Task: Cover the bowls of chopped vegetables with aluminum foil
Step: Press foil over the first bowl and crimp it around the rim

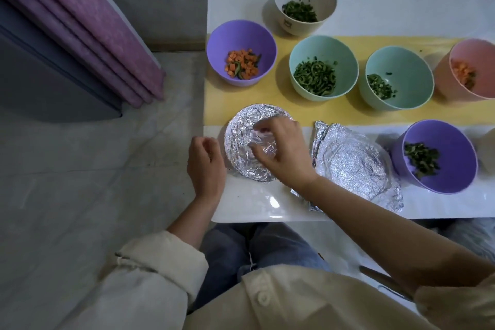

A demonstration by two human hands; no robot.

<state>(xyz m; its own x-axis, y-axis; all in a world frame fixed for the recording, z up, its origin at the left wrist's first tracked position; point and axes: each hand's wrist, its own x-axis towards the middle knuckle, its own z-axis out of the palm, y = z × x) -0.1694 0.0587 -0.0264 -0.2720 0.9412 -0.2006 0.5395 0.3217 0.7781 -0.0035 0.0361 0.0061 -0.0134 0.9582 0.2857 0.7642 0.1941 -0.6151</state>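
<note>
A foil-covered bowl point(242, 142) stands at the table's near left corner. My right hand point(281, 153) rests on its crinkled top, fingers spread on the foil. My left hand point(206, 161) hovers just left of that bowl, fingers loosely curled, holding nothing. Loose sheets of aluminum foil point(353, 163) lie to the right of the covered bowl. Uncovered bowls of chopped vegetables stand around: a purple one with carrot point(241, 52), a cream one point(305, 2), two mint ones point(324, 68) point(396, 78), a pink one point(471, 72) and a purple one point(439, 155).
The white table point(254, 206) has a yellow runner point(267, 96) across its middle. Its left edge runs close to the covered bowl. A folded purple mat point(88, 27) leans at the left over a grey floor. My lap is below the table's near edge.
</note>
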